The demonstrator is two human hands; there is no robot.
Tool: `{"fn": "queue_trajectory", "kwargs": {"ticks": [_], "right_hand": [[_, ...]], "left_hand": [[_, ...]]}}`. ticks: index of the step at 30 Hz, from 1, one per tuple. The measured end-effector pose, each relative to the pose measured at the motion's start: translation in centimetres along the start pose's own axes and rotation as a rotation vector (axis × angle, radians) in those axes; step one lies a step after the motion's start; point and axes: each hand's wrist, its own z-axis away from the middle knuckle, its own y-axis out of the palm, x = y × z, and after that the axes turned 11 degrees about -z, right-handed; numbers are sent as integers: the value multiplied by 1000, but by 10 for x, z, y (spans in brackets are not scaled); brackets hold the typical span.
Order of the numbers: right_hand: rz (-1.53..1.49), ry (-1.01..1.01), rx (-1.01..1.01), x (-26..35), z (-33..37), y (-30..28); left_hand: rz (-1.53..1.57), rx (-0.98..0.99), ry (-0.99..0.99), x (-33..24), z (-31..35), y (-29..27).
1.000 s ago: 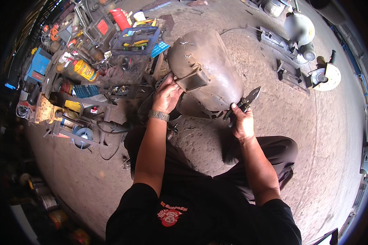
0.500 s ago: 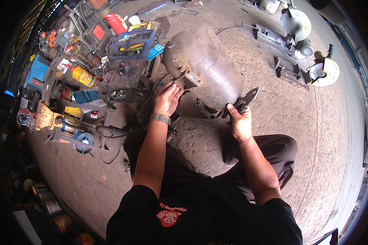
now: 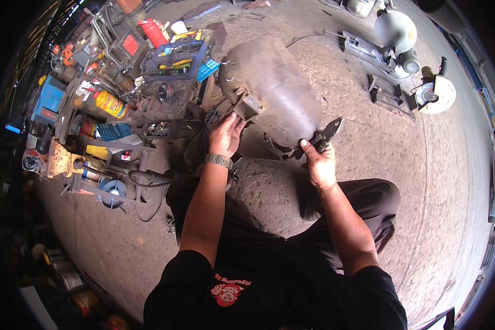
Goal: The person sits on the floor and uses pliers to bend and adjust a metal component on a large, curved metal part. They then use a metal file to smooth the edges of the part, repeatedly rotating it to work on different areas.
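A large, dull grey-brown curved shell (image 3: 283, 91) is held up in front of me. A small box-shaped bracket (image 3: 249, 106) stands out on its left side, and dark fittings hang along its near edge. My left hand (image 3: 225, 133) grips the shell beside that bracket, its fingertips partly tucked underneath. At the shell's near right corner, my right hand (image 3: 320, 162) is closed around dark pliers (image 3: 330, 132), whose jaws point up and right. The right thumb lies against the shell's edge. What the hidden right fingers touch, I cannot tell.
Tools and parts crowd the floor at left, with a blue tool tray (image 3: 176, 58), a yellow bottle (image 3: 110, 103) and a red container (image 3: 154, 33). Two cut-off machines with pale guards (image 3: 443, 94) stand at the far right. A cable (image 3: 143, 187) lies near my left knee.
The shell has tilted a little, its far end dropping slightly. My right hand and the pliers have shifted slightly left. Both hands keep their hold.
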Motion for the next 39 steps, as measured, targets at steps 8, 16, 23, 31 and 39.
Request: {"fn": "queue_trajectory", "kwargs": {"ticks": [8,16,23,31,39], "right_hand": [[128,-19,11,-2,4,4],[155,-15,10,-5,4,-1],[189,24,3,-7,6,-5],[92,-9,8,-17,5,-4],[146,19,16,-18,5,-7]], "left_hand": [[35,-13,7,18,-4,-13],[36,-38,-23,18,-6,-11],[17,-53,38,12,1,5],[61,-92,20,13,0,-4],[90,-151,-18,20,-6,-10]]}}
